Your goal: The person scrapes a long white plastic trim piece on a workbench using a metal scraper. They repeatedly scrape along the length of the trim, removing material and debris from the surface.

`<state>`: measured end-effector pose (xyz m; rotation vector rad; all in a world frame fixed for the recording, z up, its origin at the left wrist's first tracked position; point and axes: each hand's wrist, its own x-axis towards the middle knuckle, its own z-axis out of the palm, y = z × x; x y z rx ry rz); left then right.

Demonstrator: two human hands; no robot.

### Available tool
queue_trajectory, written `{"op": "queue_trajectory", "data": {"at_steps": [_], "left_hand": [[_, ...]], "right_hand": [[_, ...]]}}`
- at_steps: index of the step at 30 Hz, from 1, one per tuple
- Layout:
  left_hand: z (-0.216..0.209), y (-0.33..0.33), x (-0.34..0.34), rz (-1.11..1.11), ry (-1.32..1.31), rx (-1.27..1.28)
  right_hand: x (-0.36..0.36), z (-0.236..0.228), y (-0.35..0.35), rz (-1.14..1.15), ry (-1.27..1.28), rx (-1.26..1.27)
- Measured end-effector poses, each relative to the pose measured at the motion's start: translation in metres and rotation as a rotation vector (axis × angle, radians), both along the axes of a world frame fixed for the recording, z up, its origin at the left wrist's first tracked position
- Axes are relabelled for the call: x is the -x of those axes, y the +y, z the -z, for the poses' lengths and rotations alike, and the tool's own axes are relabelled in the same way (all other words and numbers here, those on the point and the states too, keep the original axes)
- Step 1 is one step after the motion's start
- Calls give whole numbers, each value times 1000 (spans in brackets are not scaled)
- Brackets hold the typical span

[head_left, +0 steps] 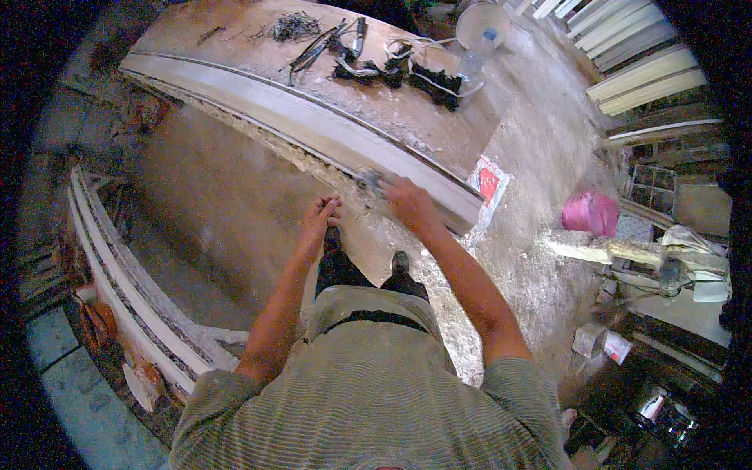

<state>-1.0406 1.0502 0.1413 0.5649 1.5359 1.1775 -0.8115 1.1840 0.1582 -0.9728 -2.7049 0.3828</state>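
A long pale plaster-like moulding strip [313, 117] with dark lines along its edges runs across the work table in front of me. My right hand [406, 205] is at the strip's near edge, toward its right end, with bent fingers. A small grey blurred patch [371, 179] shows at its fingertips; its kind cannot be made out. My left hand [321, 215] hangs apart from the strip, in front of my body, fingers curled together. Whatever it may hold is too small to tell.
On the table [227, 27] lie tangled dark fibres [294, 26] and black, white-corded items [399, 70]. A round pale bucket [482, 27] stands beyond. More long mouldings [141, 298] lie at left. Pale strips [627, 35], a pink bag-like thing [590, 214] and clutter are at right.
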Motion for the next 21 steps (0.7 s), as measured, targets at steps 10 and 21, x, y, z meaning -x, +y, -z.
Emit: {"op": "queue_trajectory", "data": {"at_steps": [10, 21], "left_hand": [[-7, -72, -136, -34, -114, 150], [4, -80, -134, -124, -29, 93]], "right_hand": [[-124, -26, 51, 905, 1074, 1733], [-248, -34, -67, 156, -8, 206]]}}
